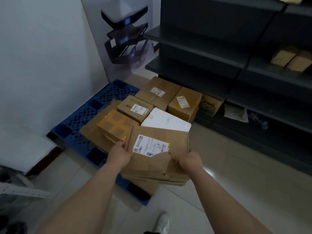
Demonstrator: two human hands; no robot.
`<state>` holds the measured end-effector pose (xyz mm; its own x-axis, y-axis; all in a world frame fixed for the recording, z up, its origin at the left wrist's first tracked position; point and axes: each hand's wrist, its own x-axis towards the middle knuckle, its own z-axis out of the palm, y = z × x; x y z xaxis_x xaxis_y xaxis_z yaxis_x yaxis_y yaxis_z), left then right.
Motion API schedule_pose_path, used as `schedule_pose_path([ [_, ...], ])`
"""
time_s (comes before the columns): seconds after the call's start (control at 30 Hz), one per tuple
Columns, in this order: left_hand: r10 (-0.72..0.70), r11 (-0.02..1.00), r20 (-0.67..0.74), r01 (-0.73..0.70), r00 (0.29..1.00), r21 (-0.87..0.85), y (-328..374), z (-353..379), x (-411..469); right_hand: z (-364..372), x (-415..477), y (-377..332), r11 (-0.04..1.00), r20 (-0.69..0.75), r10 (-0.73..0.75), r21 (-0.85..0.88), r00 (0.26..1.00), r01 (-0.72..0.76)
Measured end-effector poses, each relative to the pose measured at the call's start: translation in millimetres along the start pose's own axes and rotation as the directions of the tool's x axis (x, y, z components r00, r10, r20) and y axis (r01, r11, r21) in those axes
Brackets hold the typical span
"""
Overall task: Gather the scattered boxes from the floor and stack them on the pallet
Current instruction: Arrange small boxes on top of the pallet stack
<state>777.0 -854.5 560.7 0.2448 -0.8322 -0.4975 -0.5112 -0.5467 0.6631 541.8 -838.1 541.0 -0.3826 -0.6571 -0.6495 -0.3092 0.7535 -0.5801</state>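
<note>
I hold a flat brown cardboard box with a white shipping label above the near end of the blue plastic pallet. My left hand grips its left edge and my right hand grips its near right side by a torn flap. On the pallet lie several boxes: an orange-brown taped box, a small brown labelled box, a white foam box, a large brown box and a yellow-brown box. More cardboard lies beneath the held box.
Dark metal shelving runs along the right, with brown parcels on a shelf and a printed box at its base. A white wall stands left. Black stacked trays lean at the back. My shoe is on the tiled floor.
</note>
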Motion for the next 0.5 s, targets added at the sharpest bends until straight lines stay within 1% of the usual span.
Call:
schedule_pose_path([
  [0.17,-0.057,0.998,0.056,0.057,0.997,-0.004,1,11,52,16,40,-10,0.996,-0.01,0.062,-0.057,0.998,-0.063],
  [0.27,-0.068,0.998,0.084,0.068,0.994,-0.004,-2,18,80,27,58,-12,0.994,-0.021,0.08,-0.078,0.997,-0.081],
  [0.5,-0.116,0.992,0.191,0.103,0.975,0.076,-12,27,155,64,96,-13,0.978,-0.05,0.205,-0.015,0.978,-0.206],
])
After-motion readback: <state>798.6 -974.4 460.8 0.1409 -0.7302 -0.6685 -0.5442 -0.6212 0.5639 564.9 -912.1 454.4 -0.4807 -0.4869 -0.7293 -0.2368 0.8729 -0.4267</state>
